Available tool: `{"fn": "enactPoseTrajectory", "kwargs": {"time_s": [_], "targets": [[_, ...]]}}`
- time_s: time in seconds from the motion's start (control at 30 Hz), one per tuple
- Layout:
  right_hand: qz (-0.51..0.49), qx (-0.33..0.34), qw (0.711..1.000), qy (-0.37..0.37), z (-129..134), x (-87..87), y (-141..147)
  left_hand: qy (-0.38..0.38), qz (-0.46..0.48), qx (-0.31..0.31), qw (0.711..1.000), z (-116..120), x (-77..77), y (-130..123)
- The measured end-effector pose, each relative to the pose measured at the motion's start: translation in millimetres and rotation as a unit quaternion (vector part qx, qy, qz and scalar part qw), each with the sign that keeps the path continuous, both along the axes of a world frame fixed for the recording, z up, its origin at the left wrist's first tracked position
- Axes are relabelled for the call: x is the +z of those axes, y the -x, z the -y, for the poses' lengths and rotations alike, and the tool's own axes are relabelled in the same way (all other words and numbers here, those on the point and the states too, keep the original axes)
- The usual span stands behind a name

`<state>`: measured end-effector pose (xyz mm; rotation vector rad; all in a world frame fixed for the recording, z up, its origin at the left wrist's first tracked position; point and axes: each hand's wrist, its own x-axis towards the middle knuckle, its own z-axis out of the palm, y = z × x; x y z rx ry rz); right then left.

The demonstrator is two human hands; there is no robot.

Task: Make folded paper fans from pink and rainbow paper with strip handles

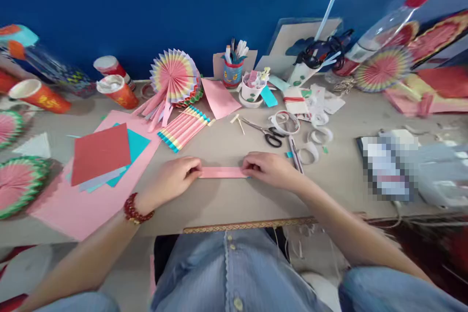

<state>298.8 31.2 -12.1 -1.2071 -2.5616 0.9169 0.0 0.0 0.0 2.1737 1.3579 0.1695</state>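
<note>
Using the black-handled scissors [273, 139] as our landmark: well left of them, a loose red sheet [100, 153] sits on other papers, and a wide sweep of our left forearm could drag that pile askew. Left of the scissors and nearer our body, our left hand [171, 175] has its thumb and fingers pinched on one end of the pink strip [222, 172]. The banded pink bundle [185, 126] lies left of the scissors too, just beyond that hand, so a knuckle bump might knock its neat rows out of line. The strip itself lies left of and closer to us than the scissors; if we pull unevenly, it'd probably skew or crease off its edge. Our right hand [272, 168], on the near side of the scissors, grasps the other end in curled fingers, and if it slides away from us it could nudge the handles. Right of the scissors, the tape rolls [285, 122] could roll or snag our sleeve if we reach across carelessly.
</note>
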Motion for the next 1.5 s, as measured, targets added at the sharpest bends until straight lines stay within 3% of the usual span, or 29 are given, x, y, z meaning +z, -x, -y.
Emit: {"fn": "enactPoseTrajectory", "kwargs": {"time_s": [0.87,1.13,1.5], "targets": [[-0.023,0.019,0.998,-0.05,11,-7.5,-7,-0.006,-0.014,0.039,0.999,3,-1.5,-2],[-0.039,0.012,0.997,-0.063,14,-9.7,-7,-0.014,0.027,0.119,0.992,18,-13.4,-4],[-0.043,0.004,0.997,-0.064,15,-6.6,-6,-0.056,0.017,0.121,0.991,23,-20.2,-3]]}}
